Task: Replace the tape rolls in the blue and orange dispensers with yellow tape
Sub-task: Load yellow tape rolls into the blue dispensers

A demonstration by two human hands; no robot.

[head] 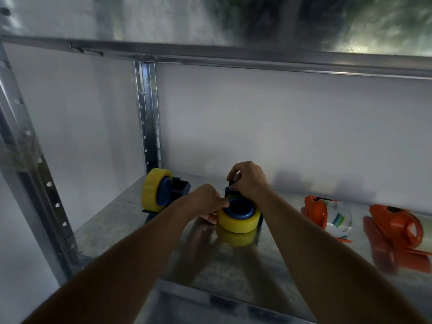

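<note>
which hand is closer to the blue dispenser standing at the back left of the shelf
Left. The left hand works just right of that blue dispenser, at the yellow roll. The right hand is farther right, past the roll.

Two bare forearms reached in from the bottom edge, with no sleeves, gloves, watch or rings visible. The left hand and right hand were uncovered, the fingers bare with short nails.

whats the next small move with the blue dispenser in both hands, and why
Probably stand the held blue dispenser upright beside the other one: its yellow tape roll already sits on the blue hub, left hand and right hand gripping it.
</note>
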